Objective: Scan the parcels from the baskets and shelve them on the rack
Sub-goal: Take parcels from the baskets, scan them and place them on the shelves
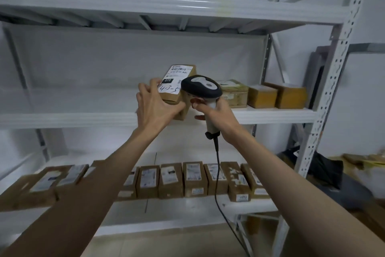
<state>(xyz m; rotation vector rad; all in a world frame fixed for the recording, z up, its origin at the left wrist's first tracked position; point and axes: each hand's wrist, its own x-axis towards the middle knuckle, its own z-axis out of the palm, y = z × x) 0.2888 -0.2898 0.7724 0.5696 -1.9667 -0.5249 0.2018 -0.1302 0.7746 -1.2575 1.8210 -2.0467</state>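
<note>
- Closest to the person, on the low shelf [187, 204], a row of brown boxes [193, 179] stands side by side with the labels facing up. These look already put away, so leave them alone.
- The black cord [216, 173] hangs down in front of that row. Keep it loose so it does not catch a box and drag it off.
- Higher up, the right hand [216, 111] has its fingers curled around the handle of the scanner [201, 88]. One finger sits at the front of the handle, where the trigger probably is.
- The scanner's head is just beside the label, maybe touching it. I think it is too close to read, so pull it back a little and aim it at the black bars at the top.
- The left hand [154, 104] grips the parcel [177, 86] by its near end, thumb under it and fingers curled over the top. The parcel is up in the air in front of the middle shelf [83, 119], tilted, with the label facing the person.
- The fingertips lie near the writing "4-3-5", so keep them off the bars and hold the parcel steady.
- Farther back on the middle shelf, three boxes [262, 95] sit in a line on the right. After the beep, the open space to their left looks like a good spot to set it flat.
</note>
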